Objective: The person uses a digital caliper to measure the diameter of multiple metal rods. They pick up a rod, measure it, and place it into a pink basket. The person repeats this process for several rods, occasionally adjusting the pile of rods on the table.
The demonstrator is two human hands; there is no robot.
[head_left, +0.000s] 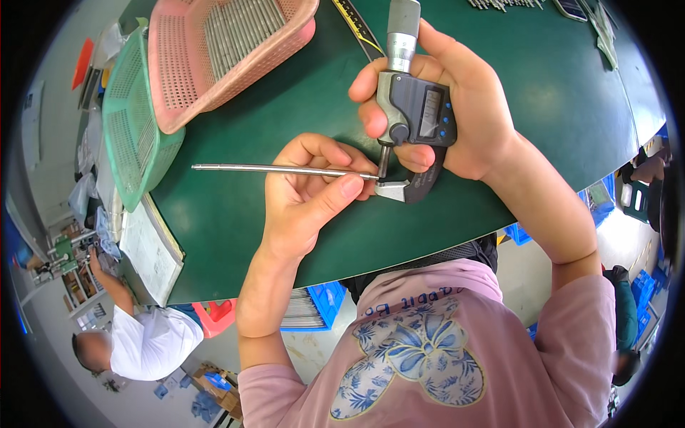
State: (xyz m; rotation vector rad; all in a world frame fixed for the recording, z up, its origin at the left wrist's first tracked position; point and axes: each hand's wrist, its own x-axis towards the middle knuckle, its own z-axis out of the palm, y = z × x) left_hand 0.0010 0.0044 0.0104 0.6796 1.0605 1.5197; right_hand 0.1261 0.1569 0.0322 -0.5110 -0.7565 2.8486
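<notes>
Over the green table, my left hand (307,189) pinches a thin metal rod (275,169) between thumb and fingers. The rod lies nearly level, its long free end pointing left. Its right end sits at the jaws of a digital micrometer (416,107), between the spindle and the anvil; whether both faces touch it is too small to tell. My right hand (464,100) is wrapped round the micrometer, which stands with its thimble up and its curved frame down. The small display and blue buttons face me.
A pink basket (171,85) with several metal rods (242,32) stands at the far left, beside a green basket (132,121). Papers (150,246) lie at the table's left edge. A caliper-like scale (359,30) lies behind the micrometer. A person in white (153,342) sits at the left.
</notes>
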